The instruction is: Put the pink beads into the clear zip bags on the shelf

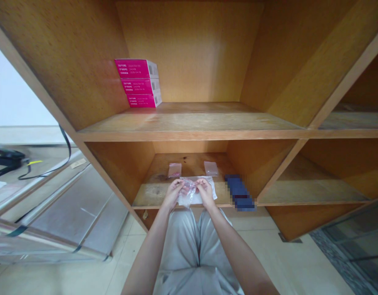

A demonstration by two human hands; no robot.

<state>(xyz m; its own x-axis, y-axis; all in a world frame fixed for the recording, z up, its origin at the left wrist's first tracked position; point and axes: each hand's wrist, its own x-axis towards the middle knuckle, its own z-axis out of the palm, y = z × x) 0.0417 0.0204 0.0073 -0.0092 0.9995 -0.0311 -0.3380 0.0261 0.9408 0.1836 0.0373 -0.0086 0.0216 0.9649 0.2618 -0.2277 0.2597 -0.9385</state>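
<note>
On the left, we see glossy pink cartons (139, 83) stacked on the upper shelf (207, 119); below, a flat clear packet (175, 169) lies on scuffed wood (152, 190). Our left hand (174, 189) and right hand (205, 190) pinch a crinkled transparent bag (186, 199) over a white sheet (199, 199); rightward lie another flat packet (211, 168) and a blurred dark-blue oblong (239, 192).

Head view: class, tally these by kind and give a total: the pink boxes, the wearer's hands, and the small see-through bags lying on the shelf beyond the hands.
Pink boxes: 3
Left hand and right hand: 2
Small see-through bags lying beyond the hands: 2
Total: 7
</note>
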